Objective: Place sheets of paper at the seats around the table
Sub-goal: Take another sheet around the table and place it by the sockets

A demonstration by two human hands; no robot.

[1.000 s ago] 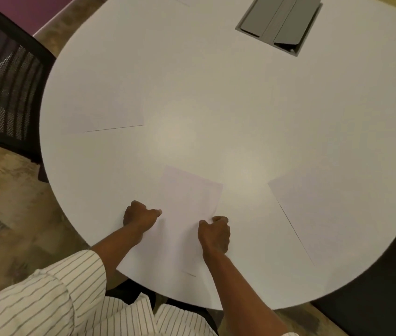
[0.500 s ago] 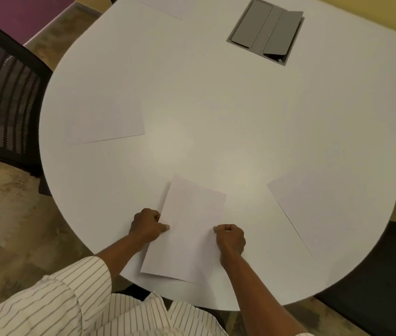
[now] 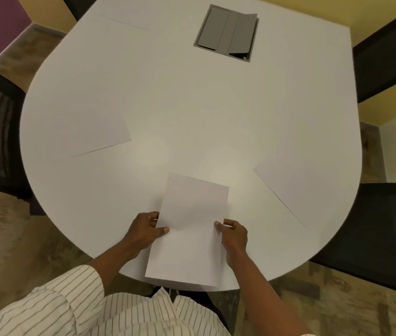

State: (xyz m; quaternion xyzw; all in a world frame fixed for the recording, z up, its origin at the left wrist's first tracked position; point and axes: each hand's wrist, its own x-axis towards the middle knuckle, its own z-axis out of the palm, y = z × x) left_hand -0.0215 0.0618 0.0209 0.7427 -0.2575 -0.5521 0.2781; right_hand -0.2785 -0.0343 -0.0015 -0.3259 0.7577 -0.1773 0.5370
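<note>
White sheet (image 3: 192, 229) at six o'clock on the worktop (image 3: 192, 105), pinched at both side edges: left grip (image 3: 144, 230) and right grip (image 3: 234, 235) holding it.

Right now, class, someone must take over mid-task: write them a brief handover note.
Left hand and right hand each pinch a side edge of the near sheet, which overhangs the table's near rim.
Placed: left sheet, right sheet, far sheet.
Left: push the near sheet fully onto the table and release. The far-right chair seems to have no sheet.
</note>
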